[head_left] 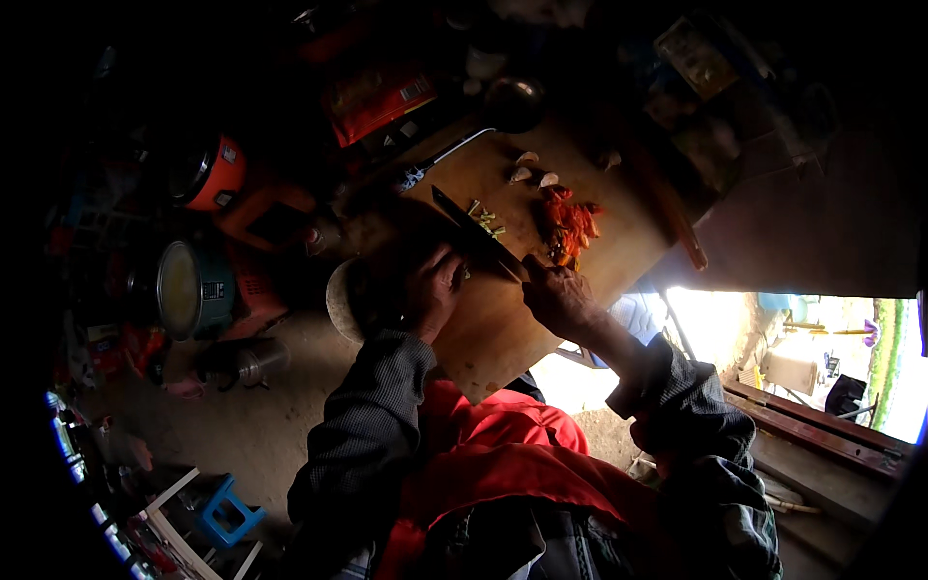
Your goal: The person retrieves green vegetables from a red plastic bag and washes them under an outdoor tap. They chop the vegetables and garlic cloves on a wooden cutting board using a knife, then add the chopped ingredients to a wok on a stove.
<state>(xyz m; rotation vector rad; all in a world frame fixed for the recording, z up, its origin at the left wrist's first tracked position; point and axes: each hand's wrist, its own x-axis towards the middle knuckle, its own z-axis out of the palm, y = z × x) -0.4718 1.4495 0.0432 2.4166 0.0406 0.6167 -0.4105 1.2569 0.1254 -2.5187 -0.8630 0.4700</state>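
A wooden board (pixel 483 338) carries a heap of chopped red pieces (pixel 570 227), several garlic cloves (pixel 520 175) and small pale-green cut pieces (pixel 488 217). My right hand (pixel 561 295) is closed on the handle of a dark kitchen knife (pixel 474 232), whose blade reaches diagonally up-left beside the green pieces. My left hand (pixel 435 285) rests on the board left of the blade, fingers curled; what it holds, if anything, is hidden. A long-handled ladle (pixel 512 104) lies at the board's far edge.
A red packet (pixel 382 97) lies beyond the board. Left are an orange pot (pixel 213 174), a green tub (pixel 196 275), a round pale object (pixel 343 300) and a blue stool (pixel 229 510). A bright doorway (pixel 802 353) with a wooden sill stands at the right.
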